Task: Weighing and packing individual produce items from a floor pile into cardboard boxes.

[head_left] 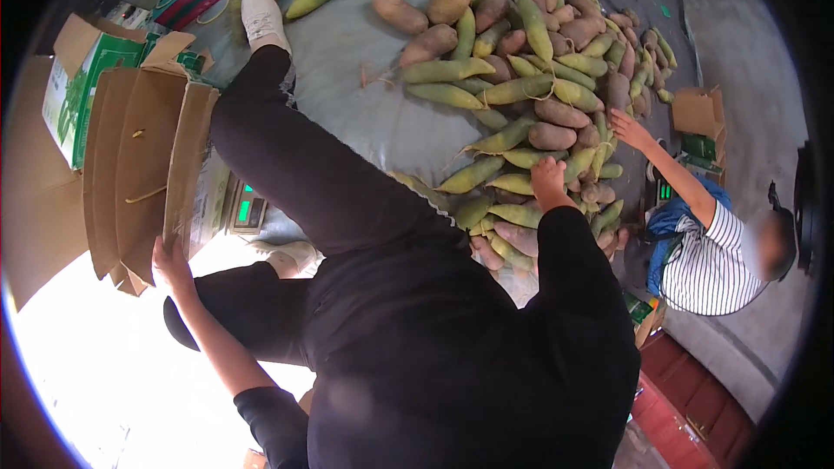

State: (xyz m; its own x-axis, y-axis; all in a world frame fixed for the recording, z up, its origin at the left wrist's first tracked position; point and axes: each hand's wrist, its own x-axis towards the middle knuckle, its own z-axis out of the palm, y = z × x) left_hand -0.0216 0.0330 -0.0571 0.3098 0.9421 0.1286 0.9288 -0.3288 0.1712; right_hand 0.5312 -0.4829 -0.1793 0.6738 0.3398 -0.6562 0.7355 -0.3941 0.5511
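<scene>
My left hand [172, 267] is closed on the near edge of an open cardboard box [139, 165], which stands at the left with its flaps up. A few thin yellowish bits lie inside the box. On the right, my right hand [549, 182] is over a large pile of green radishes [517, 89] and brownish-red radishes [556, 113]. Its fingers are curled down among them, close to a green radish [528, 158]; what they hold, if anything, is hidden.
Beside the box stands a scale [248, 208] with a lit green display. More cartons [91, 91] are behind it. Across the pile, a co-worker in a striped shirt [712, 260] reaches a hand [632, 132] to the radishes, near another carton [698, 113]. A grey sheet [347, 61] lies underneath.
</scene>
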